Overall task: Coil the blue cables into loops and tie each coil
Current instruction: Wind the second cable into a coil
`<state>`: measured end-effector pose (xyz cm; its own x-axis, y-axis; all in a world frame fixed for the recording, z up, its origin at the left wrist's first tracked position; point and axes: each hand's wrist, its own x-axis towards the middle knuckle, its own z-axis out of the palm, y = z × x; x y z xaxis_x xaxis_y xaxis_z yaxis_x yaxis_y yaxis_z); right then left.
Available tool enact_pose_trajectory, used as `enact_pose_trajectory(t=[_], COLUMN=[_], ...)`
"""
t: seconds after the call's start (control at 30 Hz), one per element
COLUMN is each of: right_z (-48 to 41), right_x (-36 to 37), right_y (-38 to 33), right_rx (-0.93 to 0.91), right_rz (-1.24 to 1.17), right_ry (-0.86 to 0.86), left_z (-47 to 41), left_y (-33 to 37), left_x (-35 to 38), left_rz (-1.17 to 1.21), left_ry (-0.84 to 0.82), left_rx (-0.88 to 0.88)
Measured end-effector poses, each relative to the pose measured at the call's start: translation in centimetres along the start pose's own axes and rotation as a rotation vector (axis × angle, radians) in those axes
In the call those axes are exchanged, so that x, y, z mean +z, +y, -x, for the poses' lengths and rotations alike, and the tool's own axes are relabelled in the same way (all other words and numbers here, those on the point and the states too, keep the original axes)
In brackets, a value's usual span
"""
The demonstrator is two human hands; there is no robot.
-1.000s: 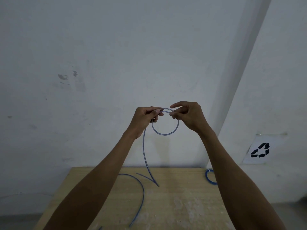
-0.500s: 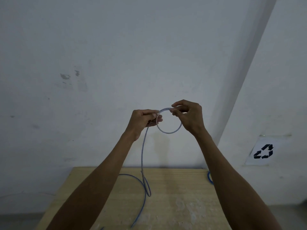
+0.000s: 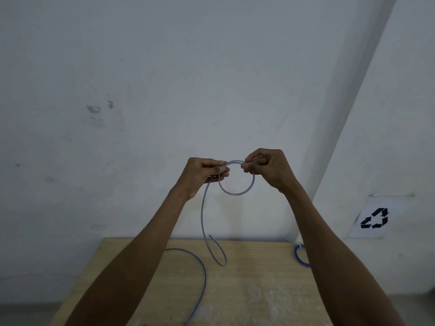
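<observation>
Both arms reach up and forward in front of a pale wall [image 3: 188,67], and the two hands meet at the top of a round loop [image 3: 236,194] of thin blue cable [image 3: 202,215]. The left hand [image 3: 201,172] has its fingers [image 3: 217,164] curled, pinching the loop's upper left side between thumb and fingertips. The right hand [image 3: 268,169] pinches the upper right side in the same way, its fingers [image 3: 251,158] bent tightly over the strands. Between the two grips the top of the loop shows as at least two strands lying close together. The loop hangs below the hands, upright in the air and well above the tabletop [image 3: 259,292]. From under the left hand the rest of the cable drops in a long bow, then curls back on itself over the far part of the wooden tabletop, its free end pointing up. Whether that curl touches the wood cannot be told. A second cable [image 3: 204,277], brighter blue, lies on the tabletop in a wide arc from behind the left forearm toward the near edge. At the far right edge of the tabletop, partly hidden by the right forearm, sits a small coil [image 3: 296,254] of blue cable with a bit of white at its top. On the wall to the right is a sheet of paper [image 3: 367,232] printed with a black recycling symbol.
</observation>
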<state>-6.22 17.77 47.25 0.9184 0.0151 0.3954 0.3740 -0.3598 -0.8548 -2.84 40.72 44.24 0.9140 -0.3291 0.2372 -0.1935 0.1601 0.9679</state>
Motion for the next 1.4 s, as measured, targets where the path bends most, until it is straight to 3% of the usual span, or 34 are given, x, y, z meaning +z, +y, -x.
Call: enact_pose_trajectory(t=[0.17, 0.27, 0.37, 0.67, 0.77, 0.83, 0.87, 0.97, 1.03, 1.1, 1.23, 1.3, 1.4], right_z=[0.6, 1.0, 0.9, 0.5, 0.3, 0.9, 1.5, 3.5, 4.1, 3.9, 2.6, 2.0, 1.8], right_x=[-0.5, -1.3, -1.9, -1.1, -0.3, 0.6, 1.1, 2.9, 3.9, 4.5, 4.8, 4.2, 2.9], right_y=[0.6, 0.5, 0.8, 1.9, 3.0, 3.4, 3.2, 2.0, 1.9, 2.4, 3.8, 4.2, 3.8], right_rx=[0.041, 0.132, 0.210, 0.069, 0.118, 0.194, 0.284, 0.686, 0.846, 0.884, 0.792, 0.743, 0.635], right_rz=[-0.083, -0.193, -0.334, -0.169, 0.031, 0.169, 0.196, 0.083, -0.182, -0.490, -0.786, -0.874, -0.773], right_ry=[-0.053, -0.208, -0.218, 0.017, 0.215, 0.366, 0.350, 0.000, -0.095, 0.067, 0.482, 0.608, 0.637], left_z=[-0.7, -1.0, -1.1, -2.0, -2.7, -3.3, -3.5, -3.9, -4.0, -3.8, -3.2, -2.8, -2.1], left_y=[1.3, 1.6, 1.4, -0.3, -0.2, 0.0, 0.2, 0.3, 0.2, 0.0, -0.5, -0.8, -1.2], left_x=[-0.9, -1.1, -0.7, 1.4, 1.9, 2.3, 2.5, 3.6, 4.3, 4.8, 5.1, 4.7, 3.3], left_rz=[-0.134, -0.111, -0.044, 0.080, 0.201, 0.302, 0.339, 0.387, 0.392, 0.400, 0.375, 0.339, 0.210], left_ry=[-0.151, -0.212, -0.249, 0.023, 0.206, 0.321, 0.362, 0.428, 0.442, 0.436, 0.373, 0.325, 0.278], left_rx=[-0.095, -0.077, -0.065, 0.013, 0.055, 0.080, 0.089, 0.119, 0.132, 0.136, 0.125, 0.090, 0.018])
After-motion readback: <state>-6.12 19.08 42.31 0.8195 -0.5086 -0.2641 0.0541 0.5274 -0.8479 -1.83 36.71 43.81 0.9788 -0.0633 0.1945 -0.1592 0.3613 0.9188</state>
